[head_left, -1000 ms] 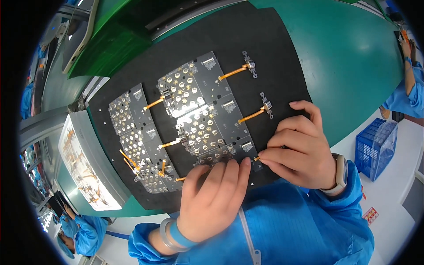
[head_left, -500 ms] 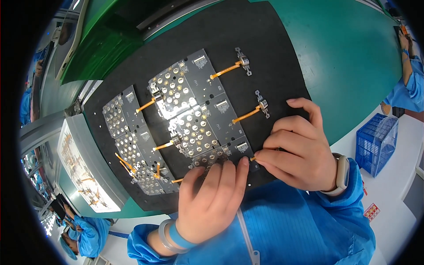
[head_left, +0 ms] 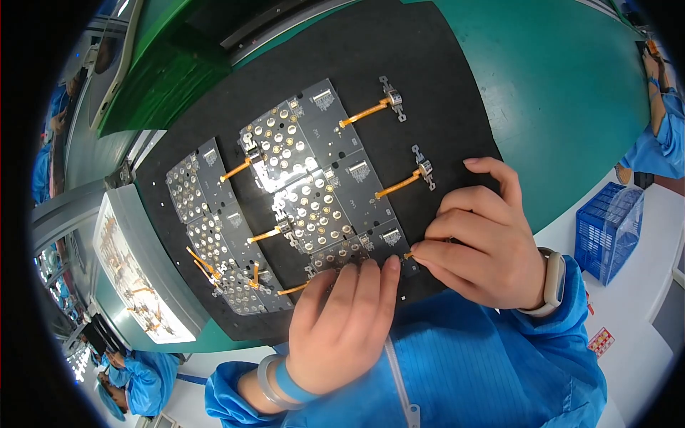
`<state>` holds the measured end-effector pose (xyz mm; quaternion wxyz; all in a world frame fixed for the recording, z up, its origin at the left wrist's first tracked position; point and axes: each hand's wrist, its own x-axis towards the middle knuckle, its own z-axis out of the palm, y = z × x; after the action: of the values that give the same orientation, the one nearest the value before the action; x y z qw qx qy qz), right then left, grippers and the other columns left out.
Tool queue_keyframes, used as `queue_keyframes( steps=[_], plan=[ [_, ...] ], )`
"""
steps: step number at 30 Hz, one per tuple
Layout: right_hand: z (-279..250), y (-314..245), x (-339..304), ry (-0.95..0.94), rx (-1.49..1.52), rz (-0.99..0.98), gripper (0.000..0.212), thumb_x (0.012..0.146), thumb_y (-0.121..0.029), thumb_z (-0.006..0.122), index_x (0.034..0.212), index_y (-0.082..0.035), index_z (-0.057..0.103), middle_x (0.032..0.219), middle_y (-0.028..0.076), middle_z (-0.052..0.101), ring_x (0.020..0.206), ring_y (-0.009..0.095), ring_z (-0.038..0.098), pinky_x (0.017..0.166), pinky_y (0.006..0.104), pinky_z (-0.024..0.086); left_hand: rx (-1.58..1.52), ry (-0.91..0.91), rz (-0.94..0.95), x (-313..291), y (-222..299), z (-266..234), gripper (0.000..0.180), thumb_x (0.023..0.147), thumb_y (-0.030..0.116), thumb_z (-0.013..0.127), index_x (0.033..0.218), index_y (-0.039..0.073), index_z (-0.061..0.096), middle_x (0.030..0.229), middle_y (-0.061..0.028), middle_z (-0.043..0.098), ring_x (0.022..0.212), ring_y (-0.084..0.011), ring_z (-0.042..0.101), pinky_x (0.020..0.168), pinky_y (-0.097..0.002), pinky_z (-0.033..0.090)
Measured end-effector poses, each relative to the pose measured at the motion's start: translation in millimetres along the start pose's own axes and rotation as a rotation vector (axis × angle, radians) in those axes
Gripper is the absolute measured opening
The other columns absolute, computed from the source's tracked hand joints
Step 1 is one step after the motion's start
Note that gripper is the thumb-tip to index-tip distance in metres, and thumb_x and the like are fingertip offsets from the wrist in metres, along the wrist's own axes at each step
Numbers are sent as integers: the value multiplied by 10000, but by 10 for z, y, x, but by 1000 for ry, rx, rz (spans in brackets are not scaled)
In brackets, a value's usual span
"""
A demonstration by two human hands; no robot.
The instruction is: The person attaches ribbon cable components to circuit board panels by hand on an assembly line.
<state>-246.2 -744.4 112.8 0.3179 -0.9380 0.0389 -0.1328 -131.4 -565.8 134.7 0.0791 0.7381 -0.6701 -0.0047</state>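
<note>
My right hand (head_left: 485, 246) pinches a small orange flex cable (head_left: 407, 255) between thumb and forefinger, at the right edge of the nearest circuit board (head_left: 391, 239). Its other fingers are curled, with the forefinger side raised. What the cable carries is hidden by the fingers. My left hand (head_left: 342, 324) lies over that same board, fingers stretched out and fingertips resting on it. Two dark boards farther up, the middle one (head_left: 314, 210) and the far one (head_left: 282, 139), have orange flex cables (head_left: 398, 187) with metal-bracketed parts (head_left: 426, 169) sticking out to the right.
A black mat (head_left: 435, 78) lies under the boards on a green table (head_left: 564, 93). More boards (head_left: 207, 235) with cables lie at left. Beyond them stands a lit white tray (head_left: 146, 285) of small cabled parts. A blue basket (head_left: 606, 235) sits at right; other people work nearby.
My left hand has shifted very slightly, baring a bit more of an orange cable beside its thumb. My right hand stays at the board's edge with its pinch unchanged.
</note>
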Motion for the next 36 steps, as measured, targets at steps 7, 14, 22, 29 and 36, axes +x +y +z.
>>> queue_keyframes(
  steps=[7,14,22,29,36],
  plan=[
    [-17,-5,1,-10,-7,3,118,679,-126,747,783,-105,696,768,11,599,856,202,561,983,551,332,18,8,12,14,7,-1,377,764,129,548,1117,62,664,1050,-67,574,994,-185,543,831,-338,488],
    [-116,-28,58,-80,2,25,174,678,-104,741,845,-104,693,915,47,619,904,228,566,1001,557,325,88,-108,1,68,85,-55,397,789,143,561,1175,112,647,1075,-89,540,950,-224,548,849,-394,463],
    [-367,210,-126,267,-117,301,264,745,24,674,997,-41,633,1052,102,599,926,235,580,860,350,451,-270,219,-362,-266,-374,-190,428,720,54,661,1144,28,616,1132,-126,555,1053,-289,543,921,-401,434],
    [-216,354,-122,318,87,698,199,846,-55,675,1033,-28,612,766,12,535,677,88,473,638,230,398,-186,176,-517,-414,-554,-185,299,725,131,754,982,31,637,1207,-159,542,1173,-387,486,962,-472,399],
    [-175,316,-14,342,242,771,186,851,-83,683,1001,-9,602,753,-7,503,661,77,429,620,224,367,-211,304,-637,-676,-664,-33,246,701,4,742,913,43,623,1127,-122,581,1107,-368,545,914,-435,442]
  ],
)
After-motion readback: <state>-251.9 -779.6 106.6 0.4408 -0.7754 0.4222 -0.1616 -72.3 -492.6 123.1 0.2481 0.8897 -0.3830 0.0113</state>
